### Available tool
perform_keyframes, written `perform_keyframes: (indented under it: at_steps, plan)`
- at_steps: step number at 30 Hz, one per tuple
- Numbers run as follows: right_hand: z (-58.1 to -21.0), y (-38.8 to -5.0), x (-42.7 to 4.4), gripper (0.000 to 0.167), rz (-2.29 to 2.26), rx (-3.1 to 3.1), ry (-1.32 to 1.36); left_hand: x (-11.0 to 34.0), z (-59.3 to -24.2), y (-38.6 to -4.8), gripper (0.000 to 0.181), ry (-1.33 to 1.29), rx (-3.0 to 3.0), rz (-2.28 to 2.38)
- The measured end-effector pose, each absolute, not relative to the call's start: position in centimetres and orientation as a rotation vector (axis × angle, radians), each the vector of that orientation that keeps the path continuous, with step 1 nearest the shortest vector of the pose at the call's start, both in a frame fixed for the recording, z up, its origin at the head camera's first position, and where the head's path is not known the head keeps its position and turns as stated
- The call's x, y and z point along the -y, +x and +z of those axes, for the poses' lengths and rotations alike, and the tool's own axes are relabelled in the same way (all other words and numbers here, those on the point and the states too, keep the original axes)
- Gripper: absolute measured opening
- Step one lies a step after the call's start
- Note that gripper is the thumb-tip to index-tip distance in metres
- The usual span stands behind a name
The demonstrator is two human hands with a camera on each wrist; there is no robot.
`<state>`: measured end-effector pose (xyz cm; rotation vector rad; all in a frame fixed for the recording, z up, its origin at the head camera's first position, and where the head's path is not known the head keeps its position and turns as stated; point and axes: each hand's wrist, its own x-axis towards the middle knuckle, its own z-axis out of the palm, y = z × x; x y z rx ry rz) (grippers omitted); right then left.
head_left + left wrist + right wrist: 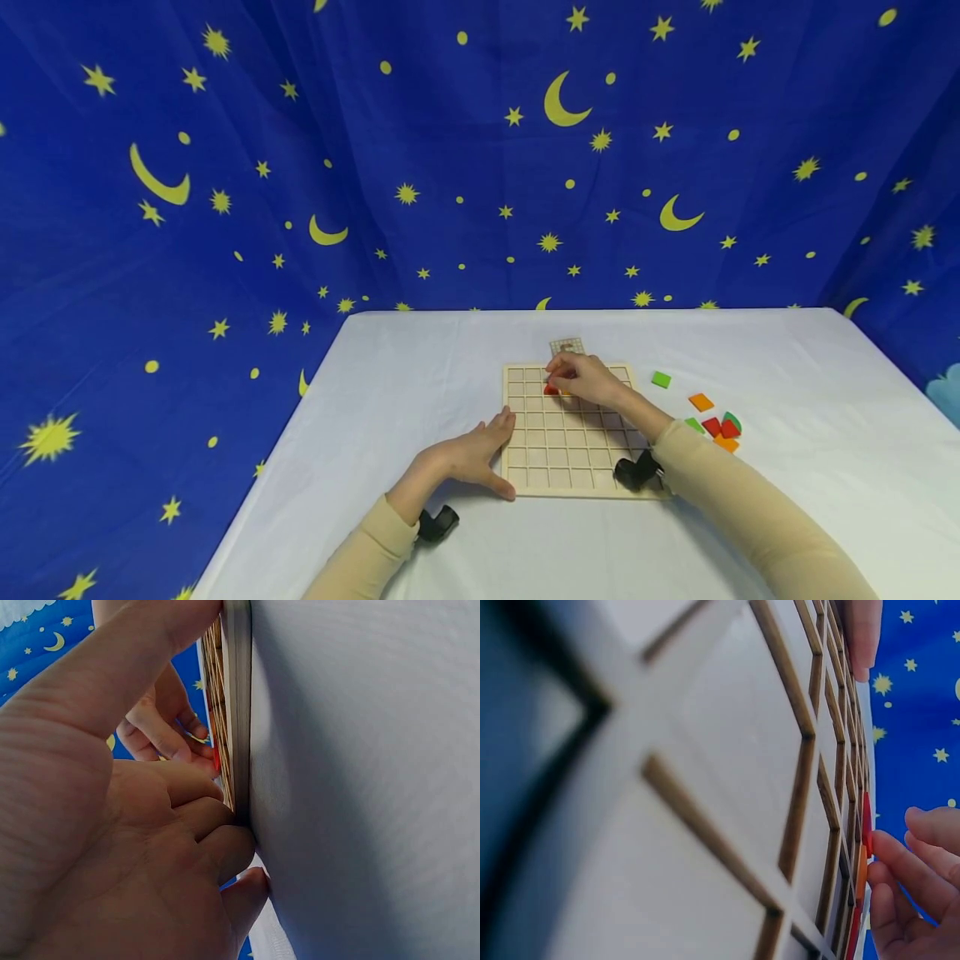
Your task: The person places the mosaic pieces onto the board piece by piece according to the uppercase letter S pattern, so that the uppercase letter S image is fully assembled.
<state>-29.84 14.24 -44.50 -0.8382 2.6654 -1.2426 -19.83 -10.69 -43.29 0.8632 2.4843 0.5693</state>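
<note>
A wooden grid board [536, 457] lies on the white table. My left hand [480, 450] rests against its left side, fingers spread along the edge; in the left wrist view the left hand [142, 847] meets the board's rim [238, 712]. Over the board's far part, my right hand [588, 379] is at a red tile [551, 389]. In the right wrist view a fingertip of the right hand [915, 877] touches the red tile [867, 817], and another finger stands apart from it. Beside that tile sits an orange tile [862, 870].
A small card with a printed grid [566, 344] lies beyond the board. To the right are a green tile [661, 379], an orange tile [701, 402] and a loose cluster with a red tile [712, 427]. A blue star-patterned curtain [480, 150] hangs behind the table.
</note>
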Motion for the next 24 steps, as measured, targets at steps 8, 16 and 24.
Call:
perform_keyframes:
  at_steps: [8, 16, 24]
  plan:
    - [-44.1, -29.7, -14.4, 0.02, -1.291, -2.678, -0.847, 10.6, -43.2, -19.9, 0.116, 0.862, -2.479, 0.57]
    - [-42.9, -29.8, -15.1, 0.038, -1.62, -2.38, -0.755, 10.5, -43.3, -19.8, 0.116, 0.866, -2.479, 0.556]
    - [-40.1, -29.6, -16.7, 0.039, -1.789, -2.265, -0.69, 10.8, -43.2, -19.8, 0.115, 0.862, -2.477, 0.58]
